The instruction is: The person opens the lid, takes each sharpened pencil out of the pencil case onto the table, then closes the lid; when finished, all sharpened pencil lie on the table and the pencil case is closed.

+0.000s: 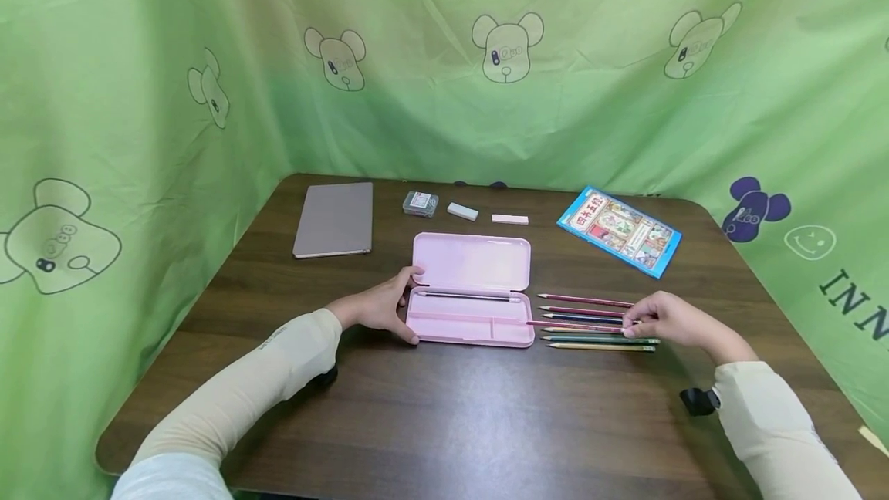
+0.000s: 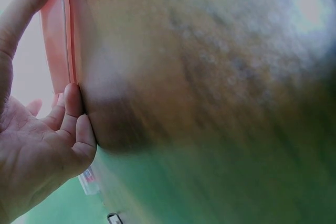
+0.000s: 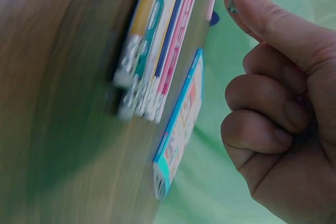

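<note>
An open pink pencil case (image 1: 451,330) lies on the table with its lid tilted back. One dark pencil (image 1: 468,296) is in its rear compartment. My left hand (image 1: 375,305) holds the case's left end, thumb at the front corner and fingers by the hinge side. Between thumb and forefinger, my right hand (image 1: 670,322) pinches a red pencil (image 1: 576,326) near its eraser end. That pencil's tip reaches the case's right edge, above several other pencils (image 1: 604,346) lying side by side. In the right wrist view, the remaining fingers (image 3: 257,135) are curled in.
Behind the case sit a small clear box (image 1: 420,204), a white eraser (image 1: 462,211) and a pale pink strip (image 1: 510,219). A grey tablet-like slab (image 1: 335,218) lies back left, a blue-edged booklet (image 1: 620,230) back right. Green printed cloth (image 1: 430,122) hangs around the table.
</note>
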`<action>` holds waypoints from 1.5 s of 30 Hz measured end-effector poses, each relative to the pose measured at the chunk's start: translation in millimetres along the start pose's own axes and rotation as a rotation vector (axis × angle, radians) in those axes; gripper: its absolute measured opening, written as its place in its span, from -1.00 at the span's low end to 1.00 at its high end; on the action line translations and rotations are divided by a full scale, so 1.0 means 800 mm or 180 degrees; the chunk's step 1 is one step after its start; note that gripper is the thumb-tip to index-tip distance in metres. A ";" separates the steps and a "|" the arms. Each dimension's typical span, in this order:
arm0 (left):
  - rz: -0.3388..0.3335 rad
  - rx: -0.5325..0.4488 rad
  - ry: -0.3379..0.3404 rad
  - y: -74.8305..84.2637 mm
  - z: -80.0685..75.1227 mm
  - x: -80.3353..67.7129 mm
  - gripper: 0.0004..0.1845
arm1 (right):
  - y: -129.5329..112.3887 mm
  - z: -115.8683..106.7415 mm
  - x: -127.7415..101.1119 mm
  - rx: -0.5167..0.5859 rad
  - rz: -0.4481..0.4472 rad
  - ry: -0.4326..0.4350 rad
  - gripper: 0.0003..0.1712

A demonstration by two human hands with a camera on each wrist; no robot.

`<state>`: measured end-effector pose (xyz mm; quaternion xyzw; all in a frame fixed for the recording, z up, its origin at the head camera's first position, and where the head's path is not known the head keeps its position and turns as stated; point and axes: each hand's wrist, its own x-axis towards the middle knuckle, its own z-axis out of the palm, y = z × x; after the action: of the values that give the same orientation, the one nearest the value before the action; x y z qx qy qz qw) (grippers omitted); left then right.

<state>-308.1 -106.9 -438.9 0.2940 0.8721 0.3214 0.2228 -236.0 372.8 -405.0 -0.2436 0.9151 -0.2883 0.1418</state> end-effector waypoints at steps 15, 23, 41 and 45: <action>0.0039 0.0008 0.0010 0.002 0.001 -0.001 0.16 | 0.032 0.001 -0.051 0.0354 -0.0303 -0.0134 -0.91; 0.0093 0.0028 0.0024 0.000 0.001 -0.001 0.16 | 0.038 0.005 -0.049 0.0384 -0.0061 -0.0211 -0.94; 0.0171 0.0076 0.0065 -0.004 0.002 0.002 0.16 | 0.035 0.003 -0.045 0.0291 0.0351 0.0174 -0.81; 0.0137 0.0075 0.0052 -0.002 0.001 0.002 0.16 | 0.032 0.006 -0.036 0.0231 0.0432 0.0333 -0.73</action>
<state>-309.1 -106.5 -440.8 0.3126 0.8711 0.3183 0.2053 -219.0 403.9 -420.8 -0.1603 0.9246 -0.3234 0.1217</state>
